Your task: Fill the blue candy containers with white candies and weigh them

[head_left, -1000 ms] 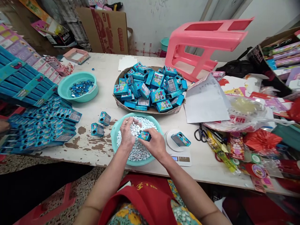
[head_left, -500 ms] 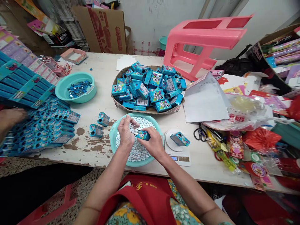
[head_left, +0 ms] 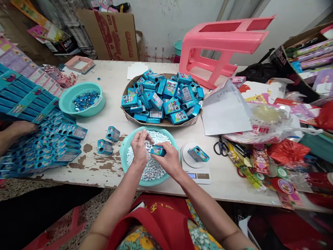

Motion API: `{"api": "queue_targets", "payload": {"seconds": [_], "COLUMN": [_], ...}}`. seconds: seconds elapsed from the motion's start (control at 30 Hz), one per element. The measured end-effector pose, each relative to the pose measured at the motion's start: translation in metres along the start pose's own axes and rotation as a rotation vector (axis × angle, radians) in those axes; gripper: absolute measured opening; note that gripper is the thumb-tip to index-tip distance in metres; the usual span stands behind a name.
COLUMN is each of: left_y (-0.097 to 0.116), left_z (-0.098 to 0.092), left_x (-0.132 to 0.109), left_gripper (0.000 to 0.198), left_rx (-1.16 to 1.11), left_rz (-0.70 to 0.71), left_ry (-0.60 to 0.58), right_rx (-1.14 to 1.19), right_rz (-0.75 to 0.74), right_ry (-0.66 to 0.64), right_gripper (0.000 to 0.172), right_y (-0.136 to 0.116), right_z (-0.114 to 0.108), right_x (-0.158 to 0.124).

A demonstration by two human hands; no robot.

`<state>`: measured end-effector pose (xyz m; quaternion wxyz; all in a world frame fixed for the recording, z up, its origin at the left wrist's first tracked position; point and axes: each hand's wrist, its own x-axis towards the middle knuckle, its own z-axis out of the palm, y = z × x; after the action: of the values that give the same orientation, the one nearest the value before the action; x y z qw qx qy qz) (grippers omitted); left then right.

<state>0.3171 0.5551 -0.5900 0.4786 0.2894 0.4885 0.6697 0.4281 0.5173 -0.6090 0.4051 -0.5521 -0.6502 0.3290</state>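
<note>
Over a turquoise basin [head_left: 124,152] of small white candies [head_left: 152,170], my right hand [head_left: 170,158] grips a small blue candy box [head_left: 157,150] lying on its side. My left hand [head_left: 139,149] is curled beside the box's left end, with some white candies at its fingers. To the right, another blue box [head_left: 199,154] rests tilted on a white scale [head_left: 203,176]. Two more blue boxes, one nearer [head_left: 104,147] and one farther [head_left: 112,133], stand on the table left of the basin.
A cut carton [head_left: 127,116] heaped with blue boxes sits behind the basin. Farther left are a turquoise bowl [head_left: 91,110] of blue pieces, stacked boxes [head_left: 61,146] and another person's hand [head_left: 22,128]. Scissors [head_left: 221,146], packets and a pink stool [head_left: 221,38] are on the right.
The whole view has shifted slightly. My two hands stay together over the basin, with small finger movement in the left. The other person's hand has moved right along the stacked boxes.
</note>
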Motion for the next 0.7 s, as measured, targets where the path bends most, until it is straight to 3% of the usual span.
{"api": "queue_targets", "payload": {"seconds": [0.17, 0.47, 0.7], "left_y": [0.002, -0.002, 0.008], "left_z": [0.003, 0.003, 0.003], "left_x": [-0.001, -0.001, 0.005], "left_gripper": [0.027, 0.029, 0.030], "left_rx": [0.015, -0.055, -0.074], "left_rz": [0.058, -0.043, -0.097], "left_ry": [-0.011, -0.013, -0.020], "right_rx": [0.004, 0.066, 0.293], "right_rz": [-0.030, -0.019, 0.045], "right_ry": [0.008, 0.056, 0.030], "right_gripper": [0.031, 0.033, 0.034], "right_y": [-0.003, 0.003, 0.015], "right_z": [-0.003, -0.002, 0.003], "right_x": [0.000, -0.002, -0.001]}}
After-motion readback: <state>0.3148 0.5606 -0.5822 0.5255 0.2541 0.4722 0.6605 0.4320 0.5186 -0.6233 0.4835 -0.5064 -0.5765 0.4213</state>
